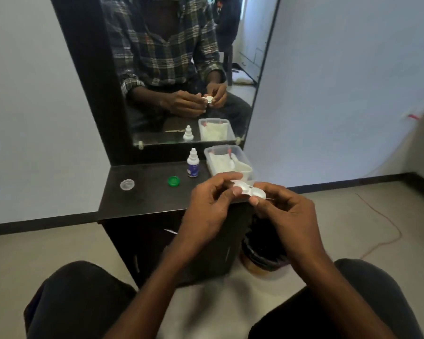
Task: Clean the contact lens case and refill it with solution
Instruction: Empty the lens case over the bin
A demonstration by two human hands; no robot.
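The contact lens case (249, 190) is pinched between both hands, left hand (209, 201) and right hand (283, 207), its caps (173, 181) off on the counter (145, 199) beyond the left hand, while the solution bottle (193, 163) beyond the hands stands capped, so refilling seems left.

A single wide-angle view looks from the person's head forward and down, with both knees at the bottom edge and the left hand (207, 204) and right hand (283, 211) close in front of the lens, near the middle of the frame. It faces a dark vanity counter (142, 199) just beyond the hands and, above it, a mirror (181, 69) that returns the same hands and counter items from the opposite side. Straight wall and floor lines bow outward toward the frame's edges.
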